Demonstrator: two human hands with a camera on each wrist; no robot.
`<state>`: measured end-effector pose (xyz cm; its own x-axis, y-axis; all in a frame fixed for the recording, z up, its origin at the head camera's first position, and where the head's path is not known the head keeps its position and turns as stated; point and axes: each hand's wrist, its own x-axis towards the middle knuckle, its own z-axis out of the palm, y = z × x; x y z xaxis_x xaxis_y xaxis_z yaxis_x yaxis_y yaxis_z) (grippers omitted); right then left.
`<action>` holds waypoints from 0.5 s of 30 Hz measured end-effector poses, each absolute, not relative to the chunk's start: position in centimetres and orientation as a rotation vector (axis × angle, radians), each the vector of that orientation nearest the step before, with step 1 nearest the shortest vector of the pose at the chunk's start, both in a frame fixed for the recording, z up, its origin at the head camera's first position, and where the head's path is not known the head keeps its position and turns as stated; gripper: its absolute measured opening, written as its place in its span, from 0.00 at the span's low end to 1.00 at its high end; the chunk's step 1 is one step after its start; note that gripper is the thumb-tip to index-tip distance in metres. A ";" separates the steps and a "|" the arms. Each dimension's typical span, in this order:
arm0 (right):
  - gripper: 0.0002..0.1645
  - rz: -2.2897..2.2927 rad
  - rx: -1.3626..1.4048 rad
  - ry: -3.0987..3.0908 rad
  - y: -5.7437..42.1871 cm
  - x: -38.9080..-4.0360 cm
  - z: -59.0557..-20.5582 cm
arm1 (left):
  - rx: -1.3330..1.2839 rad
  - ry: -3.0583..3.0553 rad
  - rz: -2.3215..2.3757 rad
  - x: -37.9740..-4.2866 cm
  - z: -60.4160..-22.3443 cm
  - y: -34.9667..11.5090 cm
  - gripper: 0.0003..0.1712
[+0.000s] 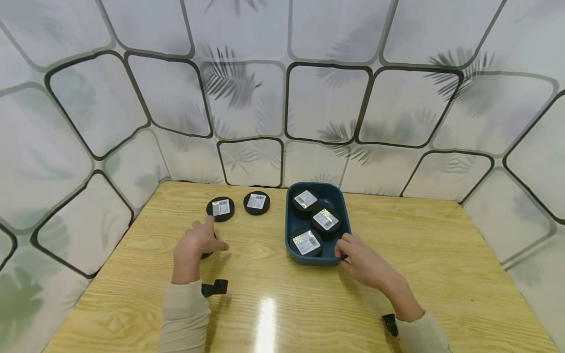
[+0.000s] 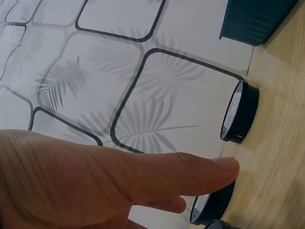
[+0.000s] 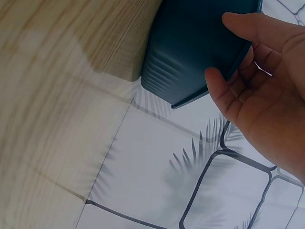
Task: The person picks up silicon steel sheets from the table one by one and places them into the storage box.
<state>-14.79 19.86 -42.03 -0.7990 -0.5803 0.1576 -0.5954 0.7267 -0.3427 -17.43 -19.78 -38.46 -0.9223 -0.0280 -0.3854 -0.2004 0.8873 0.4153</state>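
From my end, the left hand [image 1: 196, 245] is spread over the near round black container [image 1: 206, 255] on the surface [image 1: 419, 245], thumb and forefinger apart; I can't tell whether any finger touches it. The right hand [image 1: 368, 262] grips the rim of the blue bin [image 1: 318, 261] at its near right corner. To take this container well, I'd lower the left hand until thumb and fingers meet opposite sides of its wall, pinch evenly and lift it level, clear of the far-left container [image 1: 220, 209] and its neighbour [image 1: 256, 203]. The right hand should only steady the bin; too hard a pull could tilt it, I judge. The head view alone shows me the bin's inside, where the back container [image 1: 305, 201], the middle one [image 1: 325, 220] and the front one [image 1: 306, 242] lie label up. It hides most of the container under my left palm. The left wrist view gives me the containers' side walls, and the right wrist view shows the bin's ribbed outside and the palm side of the grip.
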 end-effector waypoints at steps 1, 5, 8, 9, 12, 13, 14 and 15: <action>0.18 0.590 0.981 -2.883 19.9 -14.8 -42.0 | -0.167 2.680 0.647 -17.5 -38.5 -19.7 0.56; 0.18 0.587 0.975 -2.890 19.8 -14.8 -42.0 | -0.168 2.679 0.636 -17.6 -38.6 -19.6 0.56; 0.18 0.589 0.971 -2.897 19.8 -14.7 -41.9 | -0.173 2.679 0.625 -17.6 -38.6 -19.4 0.56; 0.18 0.592 0.970 -2.900 19.8 -14.7 -41.9 | -0.175 2.679 0.621 -17.6 -38.6 -19.3 0.56; 0.18 0.598 0.967 -2.901 19.8 -14.7 -41.9 | -0.178 2.676 0.617 -17.5 -38.5 -19.1 0.56; 0.18 0.598 0.967 -2.899 19.8 -14.7 -41.9 | -0.174 2.675 0.615 -17.5 -38.5 -19.1 0.56; 0.18 0.596 0.968 -2.897 19.8 -14.7 -41.9 | -0.168 2.675 0.613 -17.5 -38.5 -19.0 0.56; 0.18 0.595 0.968 -2.895 19.8 -14.7 -41.9 | -0.161 2.674 0.612 -17.6 -38.5 -19.0 0.56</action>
